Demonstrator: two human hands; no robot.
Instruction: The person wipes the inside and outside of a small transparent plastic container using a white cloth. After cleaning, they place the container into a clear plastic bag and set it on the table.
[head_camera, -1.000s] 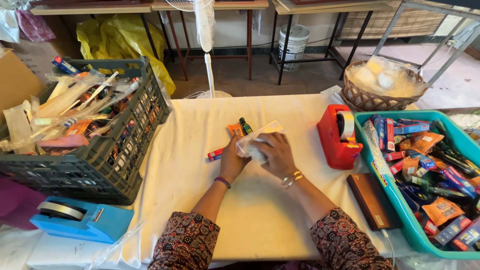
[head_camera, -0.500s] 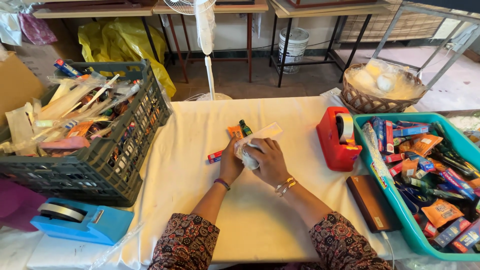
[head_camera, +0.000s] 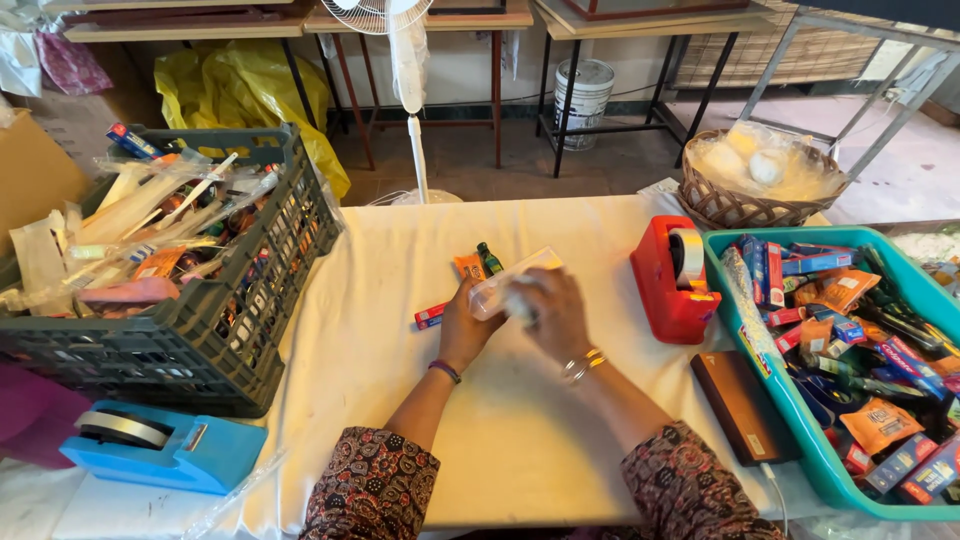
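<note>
My left hand (head_camera: 466, 328) and my right hand (head_camera: 553, 312) meet at the middle of the white-clothed table (head_camera: 380, 330), both gripping a clear plastic packet (head_camera: 508, 284) that juts up to the right. Just beyond the hands lie an orange sachet (head_camera: 468, 265), a small dark green bottle (head_camera: 489, 259) and a red-and-blue tube (head_camera: 430, 315), partly hidden by my left hand. What the packet contains is blurred.
A dark crate (head_camera: 200, 300) of filled clear packets stands at the left, a blue tape dispenser (head_camera: 165, 447) in front of it. On the right are a red tape dispenser (head_camera: 672, 280), a brown flat case (head_camera: 742, 405), a teal tray (head_camera: 800, 420) of sachets and a wicker basket (head_camera: 740, 205).
My right hand has slid a little to the right over the packet, and both hands have shifted slightly on it. Everything else on the table stays put.
</note>
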